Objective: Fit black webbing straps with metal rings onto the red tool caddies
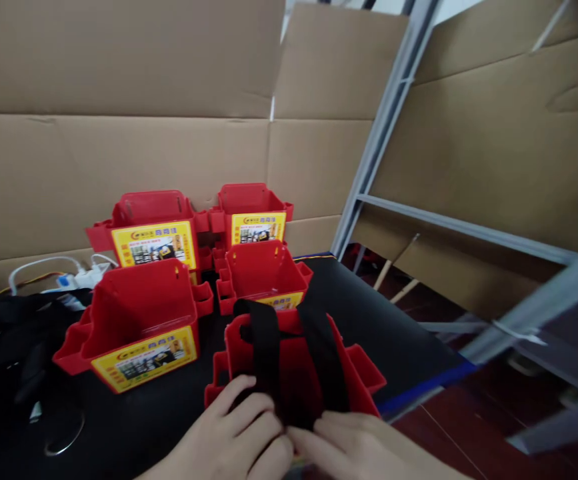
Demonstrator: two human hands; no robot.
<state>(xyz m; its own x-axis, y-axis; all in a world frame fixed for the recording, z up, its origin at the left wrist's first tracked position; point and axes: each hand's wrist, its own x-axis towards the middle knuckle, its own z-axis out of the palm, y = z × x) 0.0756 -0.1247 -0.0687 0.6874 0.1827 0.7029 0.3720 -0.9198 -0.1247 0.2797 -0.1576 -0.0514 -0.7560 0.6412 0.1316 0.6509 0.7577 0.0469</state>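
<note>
A red plastic box (363,368) with small side pockets stands right in front of me on the black table. A wide black strap (265,343) is laced at its back wall, and its two lengths come down across the opening toward my hands. My left hand (249,430) is closed at the box's front, its fingers curled by the strap's left length. Beside it, my right hand (351,440) is closed at the lower end of the right length. The two hands nearly touch. Their fingertips and the front of the box are mostly hidden.
Several other red boxes (143,300) with yellow labels stand behind and left. Black straps or fabric (3,347) and a metal ring (63,437) lie at left, near a white power strip (91,273). Cardboard panels (119,167) and a metal frame (386,127) enclose the table (363,293).
</note>
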